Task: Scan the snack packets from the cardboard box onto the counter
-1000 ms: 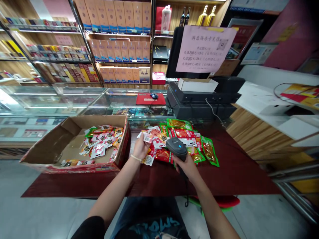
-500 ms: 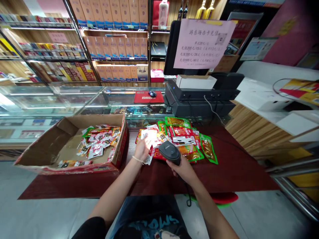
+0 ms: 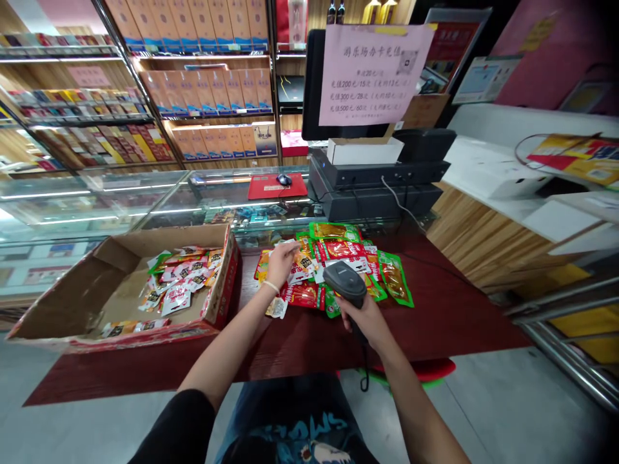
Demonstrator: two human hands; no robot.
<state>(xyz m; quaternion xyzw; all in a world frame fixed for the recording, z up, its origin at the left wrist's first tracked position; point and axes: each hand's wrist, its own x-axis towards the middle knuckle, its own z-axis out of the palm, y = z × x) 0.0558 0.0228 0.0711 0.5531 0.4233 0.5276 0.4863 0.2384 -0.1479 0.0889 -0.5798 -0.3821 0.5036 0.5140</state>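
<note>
My right hand (image 3: 363, 320) is wrapped round the grip of a black barcode scanner (image 3: 344, 282), which points over a pile of snack packets (image 3: 338, 261) in red, green and white on the dark red table (image 3: 435, 322). My left hand (image 3: 280, 259) reaches into the left side of the pile and pinches a small white packet (image 3: 289, 244) by its edge. A small pale packet (image 3: 277, 308) lies just under my left wrist. To the left stands an open cardboard box (image 3: 72, 303) with several more small packets (image 3: 181, 280) inside.
Behind the pile stands a black till with a monitor (image 3: 377, 187) and a pink paper notice (image 3: 372, 74). A glass counter (image 3: 145, 200) carries a red mouse mat and mouse (image 3: 283, 180). Shelves of boxed goods (image 3: 207, 84) line the back. A white counter (image 3: 507, 187) runs at right.
My left hand has moved forward from beside the scanner onto the pile with the white packet. The scanner has shifted a little to the right. The view has tilted down and left.
</note>
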